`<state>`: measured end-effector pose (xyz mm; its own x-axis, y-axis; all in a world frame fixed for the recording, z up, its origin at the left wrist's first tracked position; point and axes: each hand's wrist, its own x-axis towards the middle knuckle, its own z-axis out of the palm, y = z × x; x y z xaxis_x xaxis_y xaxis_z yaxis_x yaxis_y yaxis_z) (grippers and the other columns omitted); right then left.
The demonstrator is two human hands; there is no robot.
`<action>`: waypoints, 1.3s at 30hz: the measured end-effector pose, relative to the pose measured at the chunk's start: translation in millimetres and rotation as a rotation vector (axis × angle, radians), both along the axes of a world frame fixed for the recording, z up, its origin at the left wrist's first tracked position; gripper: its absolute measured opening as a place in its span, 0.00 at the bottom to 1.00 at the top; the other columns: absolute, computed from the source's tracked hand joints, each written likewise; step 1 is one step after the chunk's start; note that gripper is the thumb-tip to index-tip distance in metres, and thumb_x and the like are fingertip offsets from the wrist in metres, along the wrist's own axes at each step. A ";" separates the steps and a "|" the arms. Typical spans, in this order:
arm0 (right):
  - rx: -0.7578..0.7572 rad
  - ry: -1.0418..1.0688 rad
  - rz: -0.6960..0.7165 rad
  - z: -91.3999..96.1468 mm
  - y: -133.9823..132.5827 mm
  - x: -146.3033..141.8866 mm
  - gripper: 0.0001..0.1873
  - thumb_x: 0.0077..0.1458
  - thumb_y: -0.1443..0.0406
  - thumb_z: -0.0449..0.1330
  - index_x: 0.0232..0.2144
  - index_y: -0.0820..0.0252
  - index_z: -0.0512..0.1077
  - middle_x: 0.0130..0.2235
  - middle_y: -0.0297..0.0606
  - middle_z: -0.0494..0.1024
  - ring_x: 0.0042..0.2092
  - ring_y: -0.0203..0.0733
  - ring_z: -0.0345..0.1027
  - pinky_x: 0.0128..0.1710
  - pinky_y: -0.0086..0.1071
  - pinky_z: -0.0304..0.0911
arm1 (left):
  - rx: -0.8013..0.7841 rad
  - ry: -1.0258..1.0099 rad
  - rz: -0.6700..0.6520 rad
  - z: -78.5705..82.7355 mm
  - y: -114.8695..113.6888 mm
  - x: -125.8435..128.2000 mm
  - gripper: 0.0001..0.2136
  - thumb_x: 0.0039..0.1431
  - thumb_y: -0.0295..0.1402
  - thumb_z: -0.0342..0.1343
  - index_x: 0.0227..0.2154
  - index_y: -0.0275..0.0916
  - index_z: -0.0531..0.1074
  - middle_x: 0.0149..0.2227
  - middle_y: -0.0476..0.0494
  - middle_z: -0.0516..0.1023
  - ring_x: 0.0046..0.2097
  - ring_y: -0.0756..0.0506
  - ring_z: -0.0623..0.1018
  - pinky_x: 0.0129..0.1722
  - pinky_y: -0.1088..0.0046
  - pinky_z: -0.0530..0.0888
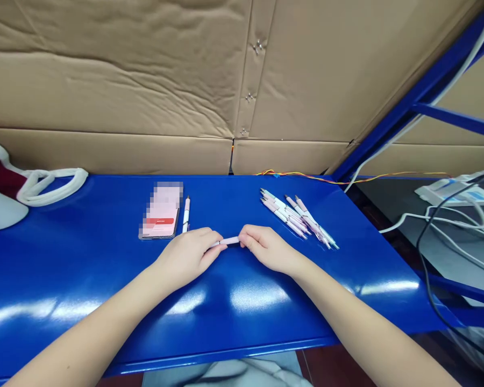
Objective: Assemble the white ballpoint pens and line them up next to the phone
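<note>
A slim pale pen (230,241) lies level between my two hands, above the blue tabletop. My left hand (191,250) is closed on one end, thumb and fingers pinching it. At the other end, the fingertips of my right hand (266,246) are closed round the tip, which they hide. Another white pen (186,214) lies just beyond my left hand, beside a phone (161,212) with a pink screen. To the right of my right hand, several white and pastel pens (286,215) rest in a loose pile.
The shiny blue table (84,258) ends at a brown padded wall (165,97). A white cup-like object (2,212) and a white loop (54,185) sit at the far left. On the right are a blue frame (391,115), white cables (447,217) and a black cable (421,258).
</note>
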<state>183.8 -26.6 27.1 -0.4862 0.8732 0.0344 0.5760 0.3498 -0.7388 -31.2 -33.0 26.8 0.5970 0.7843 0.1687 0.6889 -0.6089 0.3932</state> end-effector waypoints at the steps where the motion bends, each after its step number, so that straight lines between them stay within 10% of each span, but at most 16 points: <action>1: 0.024 -0.003 0.000 -0.8 0.1 -0.1 0.12 0.60 0.64 0.48 0.26 0.60 0.66 0.27 0.31 0.69 0.29 0.34 0.62 0.32 0.28 0.57 | 0.002 -0.005 -0.009 0.0 0.8 -0.5 0.14 0.64 0.38 0.44 0.36 0.40 0.73 0.34 0.46 0.75 0.35 0.48 0.75 0.35 0.74 0.71; 9: 0.149 -0.036 0.019 -3.1 2.7 5.3 0.07 0.57 0.65 0.55 0.38 0.59 0.69 0.37 0.37 0.70 0.37 0.37 0.63 0.38 0.31 0.60 | -0.017 0.045 -0.019 -0.4 8.1 -3.3 0.14 0.64 0.38 0.43 0.37 0.40 0.73 0.36 0.45 0.77 0.36 0.47 0.75 0.36 0.72 0.71; 27: 0.442 -0.230 0.021 -7.4 1.5 1.2 0.08 0.58 0.67 0.54 0.32 0.59 0.73 0.39 0.40 0.72 0.45 0.44 0.61 0.48 0.41 0.52 | 0.181 0.089 -0.037 -8.6 10.1 -1.0 0.13 0.63 0.38 0.46 0.37 0.39 0.74 0.35 0.44 0.73 0.36 0.45 0.69 0.38 0.67 0.67; 39: 0.375 -0.198 -0.003 -8.5 1.2 0.2 0.04 0.55 0.67 0.57 0.35 0.60 0.70 0.38 0.40 0.72 0.43 0.44 0.62 0.46 0.40 0.55 | 0.209 0.116 -0.055 -9.5 9.7 -2.5 0.13 0.64 0.37 0.46 0.38 0.39 0.74 0.35 0.44 0.73 0.36 0.46 0.70 0.38 0.68 0.67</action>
<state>184.0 -25.5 18.6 -0.5126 0.8195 0.2561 0.6954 0.5712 -0.4360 -33.7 -23.4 17.2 0.6626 0.7055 0.2515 0.6858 -0.7064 0.1751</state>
